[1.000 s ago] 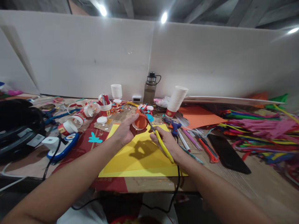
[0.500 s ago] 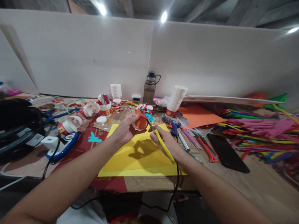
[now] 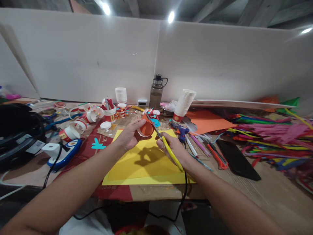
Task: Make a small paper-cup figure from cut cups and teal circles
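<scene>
Above the yellow paper sheets (image 3: 127, 171), my left hand (image 3: 130, 134) is closed on a piece of orange paper (image 3: 146, 128). A pale rounded rim shows along the paper's lower edge; I cannot tell what it belongs to. My right hand (image 3: 172, 145) grips a pair of scissors (image 3: 168, 148) with yellow handles. Their blades point up and away to the left, along the right side of the orange paper. How far the blades are apart is hard to see. Shadows of both hands fall on the yellow sheets.
Behind the hands stand a water bottle (image 3: 156, 93) and a leaning stack of paper cups (image 3: 184, 106). To the right lie a glue gun (image 3: 183, 133), a red cutter (image 3: 218, 158), a black phone (image 3: 238, 160) and many pipe cleaners (image 3: 276, 130). A blue power strip (image 3: 70, 153) sits left.
Both hands, the orange paper and the scissors keep almost the same place. The whole view has shifted very slightly.
</scene>
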A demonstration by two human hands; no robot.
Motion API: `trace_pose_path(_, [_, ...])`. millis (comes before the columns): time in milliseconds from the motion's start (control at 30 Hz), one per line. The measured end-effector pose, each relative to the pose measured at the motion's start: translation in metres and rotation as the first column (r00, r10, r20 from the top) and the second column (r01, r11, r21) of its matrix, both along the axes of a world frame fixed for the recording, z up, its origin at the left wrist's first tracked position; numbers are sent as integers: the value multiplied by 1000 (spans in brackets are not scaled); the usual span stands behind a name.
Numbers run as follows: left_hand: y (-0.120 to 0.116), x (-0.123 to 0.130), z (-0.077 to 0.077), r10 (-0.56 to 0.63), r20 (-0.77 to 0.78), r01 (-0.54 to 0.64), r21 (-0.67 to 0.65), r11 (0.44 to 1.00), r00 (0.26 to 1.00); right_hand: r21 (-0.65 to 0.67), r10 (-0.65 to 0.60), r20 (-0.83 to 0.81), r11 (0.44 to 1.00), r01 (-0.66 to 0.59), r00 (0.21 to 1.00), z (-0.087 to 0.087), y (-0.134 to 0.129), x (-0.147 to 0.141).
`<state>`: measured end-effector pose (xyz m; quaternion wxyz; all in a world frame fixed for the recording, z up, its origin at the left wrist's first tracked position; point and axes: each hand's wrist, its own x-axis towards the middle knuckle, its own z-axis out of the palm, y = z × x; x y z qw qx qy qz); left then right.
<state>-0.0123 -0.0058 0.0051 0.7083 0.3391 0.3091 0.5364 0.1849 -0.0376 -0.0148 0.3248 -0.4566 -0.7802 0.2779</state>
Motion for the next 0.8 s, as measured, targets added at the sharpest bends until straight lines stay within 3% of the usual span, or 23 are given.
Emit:
trace_pose_path(433, [5, -10, 2, -81, -112, 86, 39, 996, 990, -56, 15, 17, 998, -14, 1000, 8, -5, -1])
trace_pose_path(800, [6, -10, 1, -92, -78, 97, 55, 994, 993, -21, 31, 41, 999, -30, 999, 9, -5, -1])
